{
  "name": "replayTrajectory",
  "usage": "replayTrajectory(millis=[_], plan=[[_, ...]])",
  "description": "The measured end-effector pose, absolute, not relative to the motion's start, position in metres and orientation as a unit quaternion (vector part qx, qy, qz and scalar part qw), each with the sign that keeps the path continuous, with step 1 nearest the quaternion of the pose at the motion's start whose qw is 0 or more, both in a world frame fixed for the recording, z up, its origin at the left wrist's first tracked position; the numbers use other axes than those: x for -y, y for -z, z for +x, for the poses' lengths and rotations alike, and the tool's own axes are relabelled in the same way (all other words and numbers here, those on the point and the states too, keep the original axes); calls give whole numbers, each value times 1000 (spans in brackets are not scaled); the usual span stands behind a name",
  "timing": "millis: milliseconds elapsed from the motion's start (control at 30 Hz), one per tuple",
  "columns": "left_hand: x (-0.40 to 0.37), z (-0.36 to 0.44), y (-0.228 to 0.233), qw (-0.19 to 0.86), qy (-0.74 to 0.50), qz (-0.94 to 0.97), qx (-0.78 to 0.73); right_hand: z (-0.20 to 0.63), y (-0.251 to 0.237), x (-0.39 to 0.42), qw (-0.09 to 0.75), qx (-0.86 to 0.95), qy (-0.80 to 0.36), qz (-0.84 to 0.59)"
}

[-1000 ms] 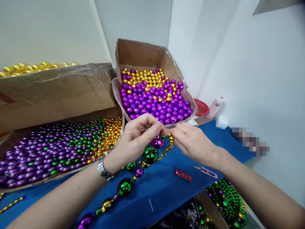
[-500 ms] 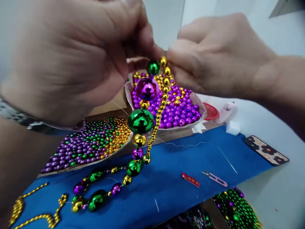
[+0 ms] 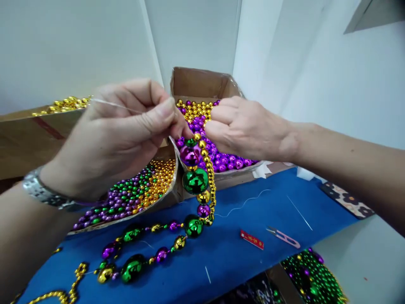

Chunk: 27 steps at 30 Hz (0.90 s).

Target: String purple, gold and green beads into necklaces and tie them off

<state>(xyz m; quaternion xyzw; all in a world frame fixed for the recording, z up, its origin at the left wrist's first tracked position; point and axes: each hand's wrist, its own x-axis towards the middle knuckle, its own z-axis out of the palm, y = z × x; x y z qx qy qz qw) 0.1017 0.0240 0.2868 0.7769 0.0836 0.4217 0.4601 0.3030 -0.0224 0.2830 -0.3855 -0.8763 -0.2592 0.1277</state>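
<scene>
A bead necklace [image 3: 195, 180] of green, purple and gold beads hangs from between my hands, its lower loop lying on the blue cloth. My left hand [image 3: 136, 122] is closed, thumb and fingers pinching the string by the top green bead. Thin clear thread [image 3: 117, 105] trails back over that hand. Closed too, my right hand [image 3: 240, 126] has its fingers curled beside the top gold bead; what they grip is hidden. A strand of small gold beads [image 3: 209, 169] drops from the top and joins the necklace lower down.
Behind my hands stands a box of purple and gold beads [image 3: 228, 162]; a box of mixed small beads [image 3: 126, 194] is at left. Pink thread snips [image 3: 283, 237], a red packet [image 3: 251, 239] and a patterned pad [image 3: 348, 200] lie on the blue cloth [image 3: 228, 253]. Green beads [image 3: 316, 274] fill a container below.
Both hands have moved down and farther from the camera, lowering the necklace's top. The necklace's lower loop has shifted slightly right in view.
</scene>
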Motion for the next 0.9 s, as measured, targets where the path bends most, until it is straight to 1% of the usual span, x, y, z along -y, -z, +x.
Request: replayTrajectory(millis=[100, 167, 233, 300, 367, 500, 567, 633, 733, 800, 867, 900], plan=[[-27, 104, -270, 422, -365, 826, -79, 311, -257, 25, 81, 882, 286, -365], [-26, 108, -259, 355, -307, 877, -100, 316, -239, 29, 91, 888, 257, -371], [-23, 113, -250, 293, -266, 913, -102, 320, -226, 35, 111, 894, 180, -396], [-20, 119, -242, 252, -246, 932, -88, 322, -218, 42, 127, 889, 92, -430], [-16, 124, -235, 224, -229, 944, -77, 323, -213, 48, 133, 877, 43, -460], [-12, 134, -224, 218, -210, 950, -70, 328, -205, 52, 129, 869, 51, -475], [-11, 137, -218, 236, -212, 944, -88, 329, -200, 52, 126, 870, 84, -469], [-11, 141, -213, 276, -229, 925, -123, 327, -194, 53, 121, 864, 149, -466], [-12, 148, -206, 413, -282, 844, -194, 319, -182, 59, 112, 829, 281, -471], [-15, 152, -200, 522, -318, 758, -227, 311, -171, 66, 126, 796, 337, -488], [-19, 155, -195, 607, -336, 679, -239, 303, -157, 73, 184, 763, 317, -533], [-20, 155, -192, 637, -336, 651, -239, 298, -149, 77, 235, 747, 269, -561]])
